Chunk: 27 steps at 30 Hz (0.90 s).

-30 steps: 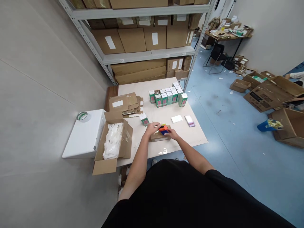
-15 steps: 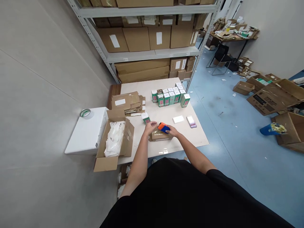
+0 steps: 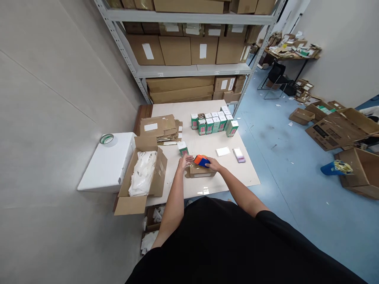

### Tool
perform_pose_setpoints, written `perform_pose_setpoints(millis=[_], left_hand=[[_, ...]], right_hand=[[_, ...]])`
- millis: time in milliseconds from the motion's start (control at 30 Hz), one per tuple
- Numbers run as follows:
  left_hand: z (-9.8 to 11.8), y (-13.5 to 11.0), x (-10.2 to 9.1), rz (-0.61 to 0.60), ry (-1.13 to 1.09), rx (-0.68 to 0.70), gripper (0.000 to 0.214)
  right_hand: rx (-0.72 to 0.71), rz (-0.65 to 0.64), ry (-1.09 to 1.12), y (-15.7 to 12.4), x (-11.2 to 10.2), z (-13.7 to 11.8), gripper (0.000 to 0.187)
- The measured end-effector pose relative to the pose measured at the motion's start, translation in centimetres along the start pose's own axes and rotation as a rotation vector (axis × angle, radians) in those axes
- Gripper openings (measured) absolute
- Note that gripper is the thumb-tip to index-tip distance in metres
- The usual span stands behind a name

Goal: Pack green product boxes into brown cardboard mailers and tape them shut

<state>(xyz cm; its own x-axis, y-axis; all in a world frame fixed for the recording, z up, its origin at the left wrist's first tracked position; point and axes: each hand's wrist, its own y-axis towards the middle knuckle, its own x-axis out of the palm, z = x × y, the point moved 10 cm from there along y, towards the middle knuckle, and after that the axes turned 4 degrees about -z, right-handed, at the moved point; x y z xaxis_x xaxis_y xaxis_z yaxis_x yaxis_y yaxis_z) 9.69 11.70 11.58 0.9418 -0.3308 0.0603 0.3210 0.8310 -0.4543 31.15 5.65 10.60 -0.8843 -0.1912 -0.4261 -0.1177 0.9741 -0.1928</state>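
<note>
A small brown cardboard box [image 3: 200,172] lies near the front edge of the pale table [image 3: 251,175]. My right hand [image 3: 213,163] grips an orange and blue tape dispenser [image 3: 201,160] resting on top of that box. My left hand [image 3: 185,161] is at the box's left end, fingers spread and touching it. A single green and white carton [image 3: 183,148] stands just behind my left hand.
A group of several green and white cartons [image 3: 214,122] stands farther back. Flattened cardboard [image 3: 158,127] lies at the table's left, with an open box of white bags [image 3: 143,173] and a white bin [image 3: 105,165] with a tape roll [image 3: 106,139]. Shelving with boxes [image 3: 189,51] behind.
The tape dispenser has slid left along the top of the small box. My left hand has opened and moved to the box's left end. The camera shifted slightly.
</note>
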Motion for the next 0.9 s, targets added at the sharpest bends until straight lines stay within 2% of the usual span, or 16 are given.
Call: perform_pose_setpoints(millis=[167,333,433,567,700,900], left_hand=[[0.0,-0.2,-0.2,-0.002,0.019,0.047,0.041],[-0.4,-0.1,-0.6,0.111,0.033,0.076,0.038],[-0.5,0.1,-0.6,0.13,0.041,0.09,0.041],[-0.7,0.3,-0.1,0.082,-0.017,0.086,0.045],[-1.1,0.3,0.7,0.011,-0.081,0.065,0.048],[-4.5,0.4,1.7,-0.054,-0.264,-0.053,0.043]], right_hand=[[0.033,-0.017,-0.04,0.5,0.0,-0.1,0.059],[0.019,-0.001,-0.12,0.9,-0.1,-0.5,0.052],[0.007,0.012,-0.19,1.0,-0.3,-1.1,0.052],[0.031,0.044,-0.288,0.8,-1.2,-1.6,0.048],[0.074,0.05,-0.284,-0.1,-1.7,-1.4,0.045],[0.128,0.055,-0.194,-1.0,-1.4,-0.4,0.046]])
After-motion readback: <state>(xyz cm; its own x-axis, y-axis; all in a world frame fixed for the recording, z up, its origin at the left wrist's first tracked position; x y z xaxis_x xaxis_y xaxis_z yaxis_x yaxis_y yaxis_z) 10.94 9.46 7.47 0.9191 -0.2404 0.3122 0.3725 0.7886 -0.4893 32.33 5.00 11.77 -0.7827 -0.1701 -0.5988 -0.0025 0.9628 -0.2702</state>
